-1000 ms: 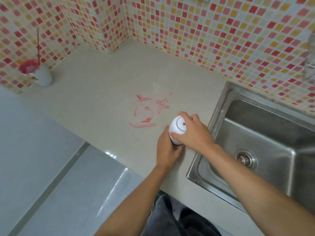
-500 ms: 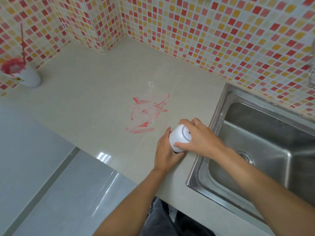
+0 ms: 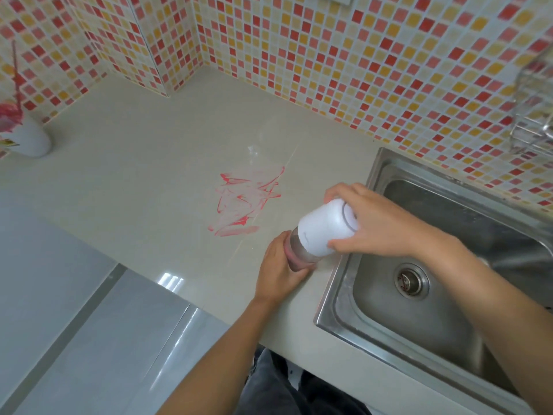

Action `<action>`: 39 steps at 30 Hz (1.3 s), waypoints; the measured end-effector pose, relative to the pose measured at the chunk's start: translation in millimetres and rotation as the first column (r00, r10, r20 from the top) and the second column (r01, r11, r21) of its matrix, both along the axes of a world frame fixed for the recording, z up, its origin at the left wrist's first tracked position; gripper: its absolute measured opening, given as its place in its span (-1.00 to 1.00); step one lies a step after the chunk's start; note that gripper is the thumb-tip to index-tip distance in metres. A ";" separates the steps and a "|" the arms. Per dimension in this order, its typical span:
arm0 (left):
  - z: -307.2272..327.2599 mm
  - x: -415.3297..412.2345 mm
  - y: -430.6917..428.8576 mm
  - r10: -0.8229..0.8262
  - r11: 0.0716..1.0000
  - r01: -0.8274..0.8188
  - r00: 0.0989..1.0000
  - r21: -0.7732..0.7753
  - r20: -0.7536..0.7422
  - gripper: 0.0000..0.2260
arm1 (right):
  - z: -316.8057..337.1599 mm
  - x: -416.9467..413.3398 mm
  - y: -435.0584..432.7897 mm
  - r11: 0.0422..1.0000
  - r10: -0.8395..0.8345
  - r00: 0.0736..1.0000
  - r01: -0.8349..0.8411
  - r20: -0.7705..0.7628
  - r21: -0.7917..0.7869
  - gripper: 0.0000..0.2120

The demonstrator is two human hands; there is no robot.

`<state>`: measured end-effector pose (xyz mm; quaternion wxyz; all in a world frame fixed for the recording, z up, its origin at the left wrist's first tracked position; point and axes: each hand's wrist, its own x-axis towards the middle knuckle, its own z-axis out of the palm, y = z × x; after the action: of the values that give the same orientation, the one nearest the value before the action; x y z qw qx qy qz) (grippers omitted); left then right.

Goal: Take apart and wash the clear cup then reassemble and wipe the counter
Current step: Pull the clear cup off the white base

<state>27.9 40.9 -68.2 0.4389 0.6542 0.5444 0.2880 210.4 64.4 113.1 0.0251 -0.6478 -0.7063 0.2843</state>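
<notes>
A clear cup (image 3: 299,250) with a pinkish tint stands on the beige counter (image 3: 149,187) beside the sink's left rim. My left hand (image 3: 279,271) grips its lower body. A large white cap (image 3: 326,226) sits on top, tilted toward the sink. My right hand (image 3: 377,223) grips that cap from the right, fingers wrapped over its top and thumb below. A red smear (image 3: 248,202) marks the counter just left of the cup.
A stainless sink (image 3: 374,310) with a round drain (image 3: 411,280) lies to the right. A white pot with a red plant (image 3: 28,136) stands at the far left by the tiled wall (image 3: 329,55). A wire rack (image 3: 535,115) hangs at the right edge.
The white cap has tipped over toward the sink, and more of the clear body shows beneath it. Both hands keep their grip.
</notes>
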 end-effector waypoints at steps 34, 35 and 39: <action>11.7 6.9 -4.5 0.048 0.998 -0.047 0.999 0.030 -0.015 -0.38 | -150.9 12.5 -24.3 0.774 -0.475 0.734 0.611 -0.485 0.167 -0.20; 10.3 6.9 -4.8 0.049 0.999 -0.048 0.999 0.025 -0.014 -0.38 | -151.4 12.7 -24.3 0.772 -0.479 0.728 0.615 -0.491 0.160 -0.21; 7.3 6.7 -5.7 0.057 0.998 -0.057 0.998 0.009 0.007 -0.34 | -152.4 14.6 -21.6 0.785 -0.490 0.718 0.610 -0.494 0.108 -0.20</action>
<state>34.6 35.2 -60.9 0.4296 0.6395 0.5599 0.3050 225.0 42.8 -39.3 0.3538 -0.7386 -0.4857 0.3057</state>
